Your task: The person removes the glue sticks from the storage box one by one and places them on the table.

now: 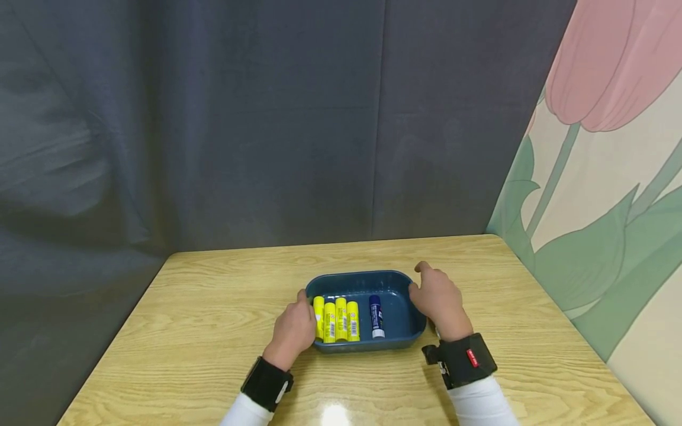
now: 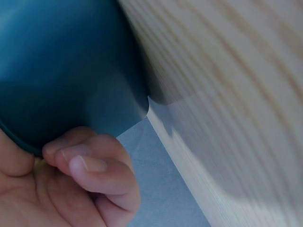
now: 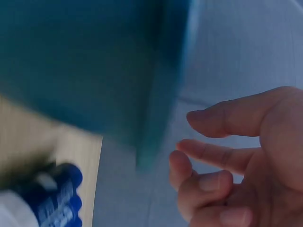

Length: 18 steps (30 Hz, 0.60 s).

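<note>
A dark blue oblong tray (image 1: 396,344) stands on the table. On its left side lie several yellow glue sticks (image 1: 341,319) in a row, and one dark blue glue stick (image 1: 376,316) with a white end lies right of them. My left hand (image 1: 295,325) grips the tray's left end; in the left wrist view its curled fingers (image 2: 102,172) are against the outside, under the rim. At the right end is my right hand (image 1: 439,299), its fingers loosely bent. The right wrist view shows a gap between that hand (image 3: 227,165) and the tray's wall (image 3: 94,71).
Several dark blue glue sticks (image 3: 59,196) show at the lower left of the right wrist view, mostly hidden in the head view. The wooden table (image 1: 213,296) meets a dark grey curtain (image 1: 277,148) behind and a flower-painted wall (image 1: 613,236) at the right.
</note>
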Tool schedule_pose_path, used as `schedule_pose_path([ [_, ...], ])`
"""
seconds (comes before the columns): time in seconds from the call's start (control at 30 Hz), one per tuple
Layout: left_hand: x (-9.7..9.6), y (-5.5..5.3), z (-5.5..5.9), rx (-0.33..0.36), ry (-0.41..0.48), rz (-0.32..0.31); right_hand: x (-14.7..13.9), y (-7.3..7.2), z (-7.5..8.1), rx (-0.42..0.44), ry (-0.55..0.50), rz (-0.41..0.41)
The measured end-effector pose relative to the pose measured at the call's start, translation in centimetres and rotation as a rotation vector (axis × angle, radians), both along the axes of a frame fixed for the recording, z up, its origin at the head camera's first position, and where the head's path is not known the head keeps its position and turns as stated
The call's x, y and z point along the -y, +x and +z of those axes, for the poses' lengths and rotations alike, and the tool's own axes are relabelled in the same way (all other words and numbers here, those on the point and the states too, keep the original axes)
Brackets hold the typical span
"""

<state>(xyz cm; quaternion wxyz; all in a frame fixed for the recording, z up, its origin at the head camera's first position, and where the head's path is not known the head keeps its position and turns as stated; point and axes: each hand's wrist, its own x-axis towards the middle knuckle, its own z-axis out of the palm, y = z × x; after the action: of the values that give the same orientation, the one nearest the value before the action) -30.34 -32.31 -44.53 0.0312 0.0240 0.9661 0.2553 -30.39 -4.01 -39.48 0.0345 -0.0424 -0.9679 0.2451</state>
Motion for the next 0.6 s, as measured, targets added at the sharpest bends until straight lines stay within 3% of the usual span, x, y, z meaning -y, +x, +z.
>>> schedule_pose_path([
  [0.3,0.0,0.0,0.1,-0.005,0.005,-0.001,3.9,-0.1,-1.3,-0.014,0.039,0.057],
  [0.6,0.1,0.1,-0.1,-0.009,-0.012,-0.009,5.6,-0.1,-2.9,0.029,0.074,0.104],
])
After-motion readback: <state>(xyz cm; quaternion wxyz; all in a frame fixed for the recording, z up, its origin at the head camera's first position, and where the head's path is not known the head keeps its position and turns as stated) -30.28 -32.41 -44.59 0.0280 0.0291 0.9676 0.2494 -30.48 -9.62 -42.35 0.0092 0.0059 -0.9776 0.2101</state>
